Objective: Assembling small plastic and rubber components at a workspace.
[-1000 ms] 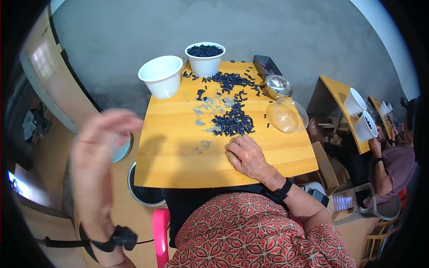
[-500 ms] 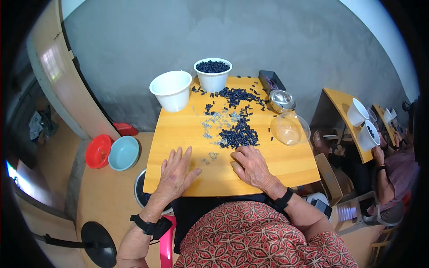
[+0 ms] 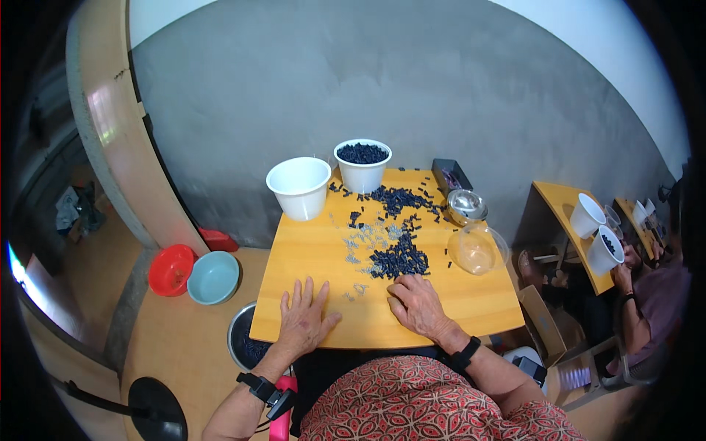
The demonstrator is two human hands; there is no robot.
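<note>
My left hand lies palm down on the yellow wooden table, fingers spread and holding nothing. My right hand rests at the near edge of a pile of short black tubular pieces. Its fingers are bent downward, the thumb stands apart from them, and nothing shows between them. Small silvery metal pieces are scattered left of the pile, and a few lie between my hands. A second heap of black pieces spreads farther back.
At the back stand a white bucket and another bucket full of black pieces. A dark tray, metal bowl and clear plastic bowl line the right. Basins sit on the floor. Another person works at right.
The view has tilted upward, so the table and buckets sit lower in the picture. Both hands stay at nearly the same places on the table.
</note>
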